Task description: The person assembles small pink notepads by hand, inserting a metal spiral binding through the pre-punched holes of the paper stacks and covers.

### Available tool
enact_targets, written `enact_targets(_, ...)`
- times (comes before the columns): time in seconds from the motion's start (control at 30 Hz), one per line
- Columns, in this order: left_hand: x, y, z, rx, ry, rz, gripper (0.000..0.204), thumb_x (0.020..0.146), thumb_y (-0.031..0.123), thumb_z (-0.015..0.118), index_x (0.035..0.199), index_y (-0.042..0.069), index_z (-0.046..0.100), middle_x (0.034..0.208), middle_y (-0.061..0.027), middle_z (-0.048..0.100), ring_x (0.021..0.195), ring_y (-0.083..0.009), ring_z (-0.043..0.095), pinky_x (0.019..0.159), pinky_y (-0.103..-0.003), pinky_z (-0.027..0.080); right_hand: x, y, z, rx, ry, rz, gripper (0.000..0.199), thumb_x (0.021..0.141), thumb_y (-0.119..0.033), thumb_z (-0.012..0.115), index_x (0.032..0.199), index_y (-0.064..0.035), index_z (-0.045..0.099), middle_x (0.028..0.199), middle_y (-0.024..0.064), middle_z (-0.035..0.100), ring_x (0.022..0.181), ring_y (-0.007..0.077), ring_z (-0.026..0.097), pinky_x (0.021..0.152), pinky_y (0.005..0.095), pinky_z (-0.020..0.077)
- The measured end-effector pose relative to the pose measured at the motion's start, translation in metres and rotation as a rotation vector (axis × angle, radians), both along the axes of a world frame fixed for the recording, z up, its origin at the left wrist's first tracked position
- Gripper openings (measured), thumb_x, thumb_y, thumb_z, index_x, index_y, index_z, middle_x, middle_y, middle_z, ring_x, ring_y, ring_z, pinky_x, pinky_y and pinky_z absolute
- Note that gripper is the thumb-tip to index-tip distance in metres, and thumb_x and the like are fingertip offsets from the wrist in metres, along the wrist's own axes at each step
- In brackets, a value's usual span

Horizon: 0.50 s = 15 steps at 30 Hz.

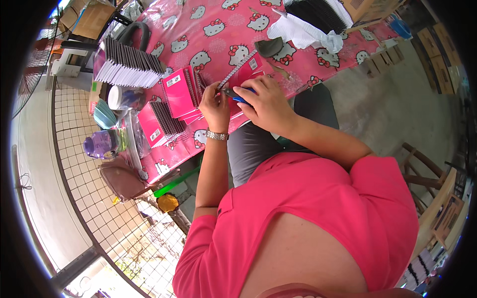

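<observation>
A pink spiral notebook (252,66) lies on the pink patterned tablecloth (213,44) in front of me, its wire spine running slantwise. My left hand (215,110) is closed on the near end of that notebook, fingertips pinched at the spine's end. In my right hand (271,105) are blue-handled pliers (243,100), their dark jaws meeting the spine's end beside my left fingertips. The exact bite of the jaws is too small to tell. Just left of my left hand is a pile of pink notebooks (180,92), with another pink stack (158,125) nearer me.
A tall stack of spiral-bound notebooks (130,65) stands at the left. Near the left edge are a white-lidded jar (123,98), a purple-topped bottle (101,144) and a brown bag (124,180). Crumpled white paper (304,33) and a dark grey scrap (269,47) lie beyond my right hand.
</observation>
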State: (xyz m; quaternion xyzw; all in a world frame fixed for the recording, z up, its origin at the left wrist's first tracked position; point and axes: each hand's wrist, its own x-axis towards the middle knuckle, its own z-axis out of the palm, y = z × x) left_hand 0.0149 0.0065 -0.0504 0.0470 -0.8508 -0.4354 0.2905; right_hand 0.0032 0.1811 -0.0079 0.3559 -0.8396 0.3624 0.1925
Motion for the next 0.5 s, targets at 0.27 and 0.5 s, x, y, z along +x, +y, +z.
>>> enact_targets(0.27,0.0017,0.0057,0.0073,-0.043,0.031,0.013,0.016,0.083,-0.001,0.072,0.098,0.001,0.067,0.091,-0.0097,0.068,0.074,-0.0171,0.068,0.059,-0.029,0.058,0.0011,0.0019,-0.0037,-0.090,-0.143,0.036,0.035,0.080,-0.020,0.071,0.113,-0.0068,0.067,0.104,0.0056,0.059,0.100,0.0268,0.053,0.090,0.0437,0.0406)
enact_targets(0.5,0.0025,0.0076,0.0071,0.003,0.033,0.010,0.015,0.083,-0.001,0.073,0.098,0.002,0.068,0.090,-0.0086,0.068,0.073,-0.0146,0.067,0.057,-0.027,0.057,0.0009,0.0043,-0.0037,-0.090,-0.112,0.028,0.037,0.078,-0.021,0.073,0.112,-0.0074,0.066,0.105,0.0052,0.059,0.102,0.0266,0.052,0.090,0.0448,0.0390)
